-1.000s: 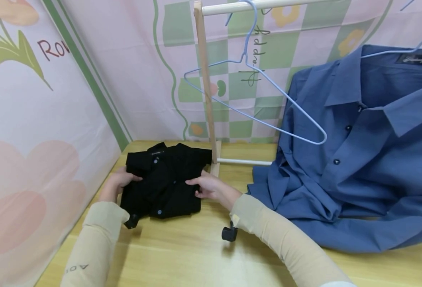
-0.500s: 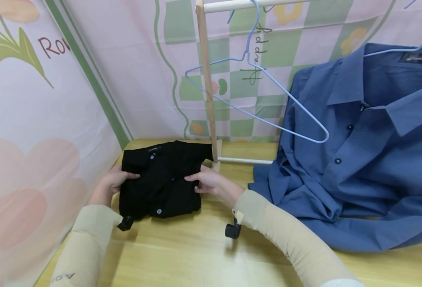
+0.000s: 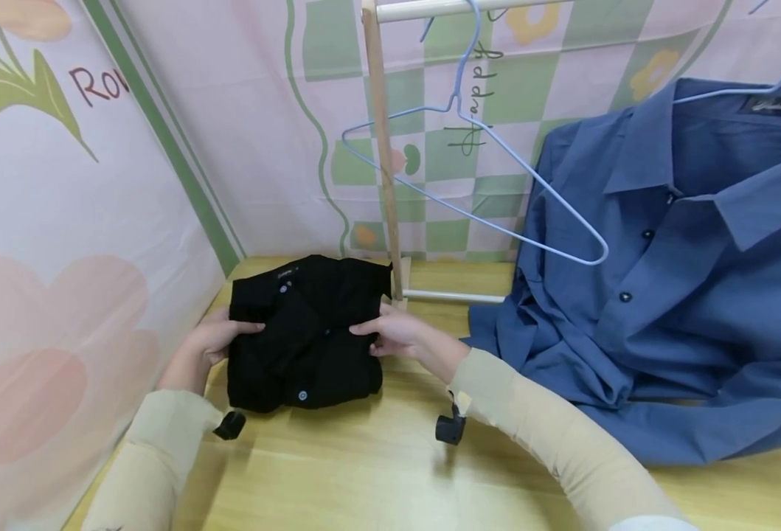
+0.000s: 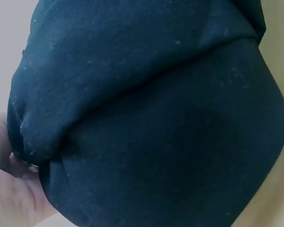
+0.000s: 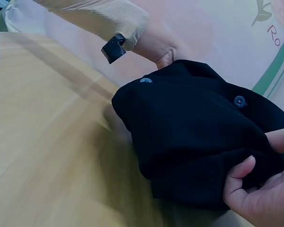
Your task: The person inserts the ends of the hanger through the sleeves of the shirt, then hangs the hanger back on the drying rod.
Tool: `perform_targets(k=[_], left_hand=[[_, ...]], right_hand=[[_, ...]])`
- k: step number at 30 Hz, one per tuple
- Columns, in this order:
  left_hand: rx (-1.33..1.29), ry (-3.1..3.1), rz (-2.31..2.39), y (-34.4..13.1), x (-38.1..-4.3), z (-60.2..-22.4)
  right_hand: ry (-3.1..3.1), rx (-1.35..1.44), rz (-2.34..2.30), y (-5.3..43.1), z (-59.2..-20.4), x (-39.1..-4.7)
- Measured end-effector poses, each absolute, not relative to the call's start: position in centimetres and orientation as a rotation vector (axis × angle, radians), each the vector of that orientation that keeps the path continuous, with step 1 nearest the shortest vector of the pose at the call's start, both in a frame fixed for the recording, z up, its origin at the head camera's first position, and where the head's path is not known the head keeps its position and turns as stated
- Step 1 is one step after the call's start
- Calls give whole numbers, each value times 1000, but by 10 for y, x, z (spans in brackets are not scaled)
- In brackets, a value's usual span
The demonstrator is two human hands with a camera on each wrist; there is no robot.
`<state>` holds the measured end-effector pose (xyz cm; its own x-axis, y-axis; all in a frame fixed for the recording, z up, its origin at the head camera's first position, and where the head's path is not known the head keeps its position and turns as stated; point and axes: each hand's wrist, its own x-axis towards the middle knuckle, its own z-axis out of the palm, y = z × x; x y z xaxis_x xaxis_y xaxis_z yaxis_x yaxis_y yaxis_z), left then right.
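A folded black buttoned shirt is held between both hands over the table's far left part, its label and collar side toward the back wall. My left hand grips its left edge, thumb on top and the other fingers hidden beneath. At the right edge my right hand pinches the cloth, thumb on the front and fingers curled behind. In the right wrist view the front of the black shirt hangs over the wood with a shadow below it. Dark folds of the shirt fill the left wrist view.
A pale blue hanger hangs from the rack's white bar, beside its wooden post. On the right a blue shirt hangs on another hanger, its lower part on the table. Printed cloth walls stand left and behind.
The black shirt's collar side has flattened out and risen slightly. Over the last half second both hands have shifted a little to the right with it. The hanger and blue shirt stay put.
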<state>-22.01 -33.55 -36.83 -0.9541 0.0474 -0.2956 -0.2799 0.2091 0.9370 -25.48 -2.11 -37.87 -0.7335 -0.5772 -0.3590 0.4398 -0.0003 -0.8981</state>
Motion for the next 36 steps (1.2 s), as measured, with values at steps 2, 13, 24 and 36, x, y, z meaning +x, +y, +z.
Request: perform_targets(k=[2, 13, 24, 36], left_hand=[[-217, 2196, 1824, -333, -218, -368], [-142, 2163, 1806, -328, -212, -372], [-60, 2107, 1808, -311, -211, -365], [4, 2048, 1878, -288, -208, -361]], right_hand=[[1578, -157, -1800, -18, -380, -252], [1547, -213, -1763, -12, -381, -232], [1503, -231, -1794, 13, -375, -234], [1500, -261, -1780, 43, -366, -235]])
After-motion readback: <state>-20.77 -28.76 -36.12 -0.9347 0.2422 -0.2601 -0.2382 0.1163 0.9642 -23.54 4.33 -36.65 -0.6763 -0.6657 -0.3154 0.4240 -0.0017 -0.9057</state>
